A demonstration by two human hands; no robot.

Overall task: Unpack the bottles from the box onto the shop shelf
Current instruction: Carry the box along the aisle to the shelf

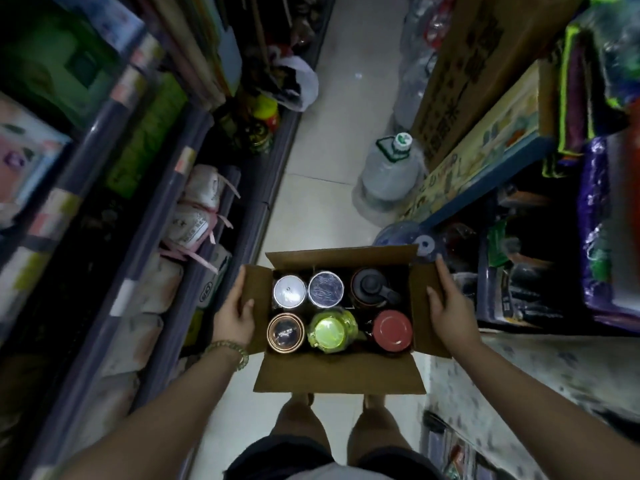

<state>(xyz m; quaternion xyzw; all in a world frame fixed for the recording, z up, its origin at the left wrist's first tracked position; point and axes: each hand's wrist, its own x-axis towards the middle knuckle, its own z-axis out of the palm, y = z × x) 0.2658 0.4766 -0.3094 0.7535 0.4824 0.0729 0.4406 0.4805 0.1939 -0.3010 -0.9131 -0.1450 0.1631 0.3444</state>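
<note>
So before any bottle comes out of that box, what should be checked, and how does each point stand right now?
1. Box flaps open: ok; the cardboard box has all flaps folded out.
2. Box supported on both sides: ok; the left hand and right hand each grip a side flap.
3. A hand free to lift a bottle: not ok; both are busy holding.
4. Bottles upright and reachable: ok; six tops show, including the green-lidded bottle and red-lidded bottle.
5. Free shelf space: cannot tell; the shelves alongside look full and blurred.

Six bottles [341, 310] in box [339, 377], shelves [145, 216] either side
</note>
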